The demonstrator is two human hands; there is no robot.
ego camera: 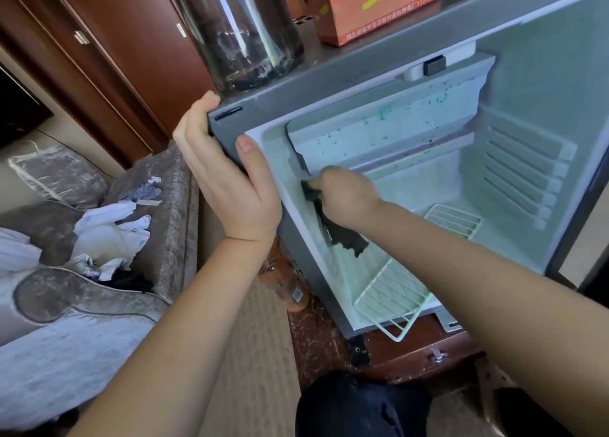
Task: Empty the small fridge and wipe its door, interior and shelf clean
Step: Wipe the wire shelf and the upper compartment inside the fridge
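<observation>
We look into the small fridge (362, 77), which stands open on a low red-brown desk (402, 354); its pale interior holds no food. To the left sits a grey velvety sofa (82, 337) with white clothes (108, 232) heaped on it. On top of the fridge stand a tall glass jar (240, 31), dark residue at its bottom, and beside it an orange box (382, 8) on which we read "Wuchen" in white letters; the small print along its lower edge is too fine to make out. The freezer flap (389, 130) is speckled with green marks. The white wire shelf (392, 291) lies tilted at the fridge bottom, one corner poking out past the front edge. The left hand (227, 179) grips the fridge's top left corner, fingers curled over the side and thumb on the front. The right hand (346, 196) is inside, fingers clenched on a dark cloth (342, 235) pressed to the left inner wall. An orange bottle (286, 281) stands beside the fridge, its label blurred.
</observation>
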